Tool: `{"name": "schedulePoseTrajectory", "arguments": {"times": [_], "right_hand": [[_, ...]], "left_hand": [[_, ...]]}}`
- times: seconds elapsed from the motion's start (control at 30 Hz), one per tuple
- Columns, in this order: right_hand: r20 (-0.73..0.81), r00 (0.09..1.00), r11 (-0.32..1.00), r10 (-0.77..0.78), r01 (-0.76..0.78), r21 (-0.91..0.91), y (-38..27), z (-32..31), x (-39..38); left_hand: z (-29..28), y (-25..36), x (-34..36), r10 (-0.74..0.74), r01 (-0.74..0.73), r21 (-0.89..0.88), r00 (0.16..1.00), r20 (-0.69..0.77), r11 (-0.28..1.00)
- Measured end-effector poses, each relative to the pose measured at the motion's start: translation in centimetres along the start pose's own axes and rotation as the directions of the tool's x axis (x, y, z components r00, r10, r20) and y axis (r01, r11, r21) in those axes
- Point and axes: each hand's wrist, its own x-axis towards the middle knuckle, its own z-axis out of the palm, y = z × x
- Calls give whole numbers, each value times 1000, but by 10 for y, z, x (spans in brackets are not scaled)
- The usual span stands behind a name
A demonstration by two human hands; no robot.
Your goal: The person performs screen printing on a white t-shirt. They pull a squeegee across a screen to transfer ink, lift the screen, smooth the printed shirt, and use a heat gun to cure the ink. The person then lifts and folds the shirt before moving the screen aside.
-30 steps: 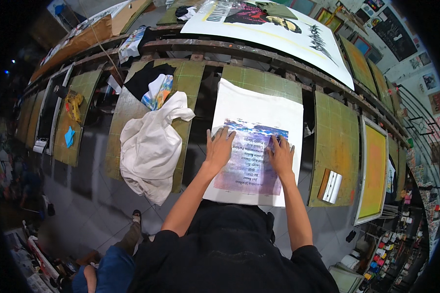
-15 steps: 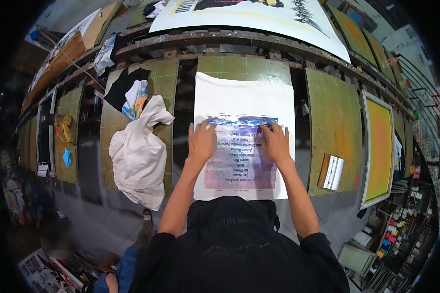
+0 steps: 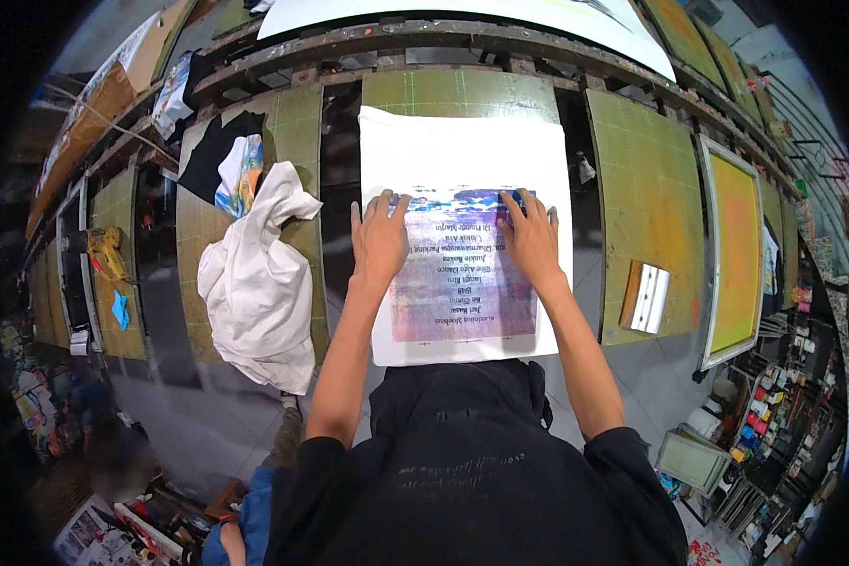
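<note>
My left hand [image 3: 379, 236] rests with fingers spread on the upper left of a printed sheet [image 3: 462, 307] with a cloudy blue-purple picture and lines of lettering. My right hand [image 3: 530, 236] lies opposite, fingers spread on its upper right. The sheet lies on a white fabric piece [image 3: 457, 146], which is laid over a green board [image 3: 457, 90]; whether the sheet is loose or attached is unclear. To the left, a crumpled white cloth [image 3: 255, 288] and a black garment [image 3: 203, 165] with a colorful print lie on another board.
A yellow heat gun [image 3: 106, 253] and blue scrap [image 3: 120, 309] lie further left. On the right are a squeegee-like bar [image 3: 645, 297] and a framed yellow screen [image 3: 736, 259]. A wooden rack [image 3: 396, 42] runs behind. A co-worker's arm and blue clothing [image 3: 255, 509] show lower left.
The view has shifted, with the boards now higher in the frame and the white fabric appearing straighter. Both hands remain on the print, now at its upper corners with fingers along the top.
</note>
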Motion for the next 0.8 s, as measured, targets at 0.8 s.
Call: {"name": "schedulePoseTrajectory", "arguments": {"times": [0.8], "right_hand": [[85, 991, 989, 99, -88, -120, -25, 3, -110]], "left_hand": [[-20, 0, -95, 95, -91, -57, 993, 76, 994]]}}
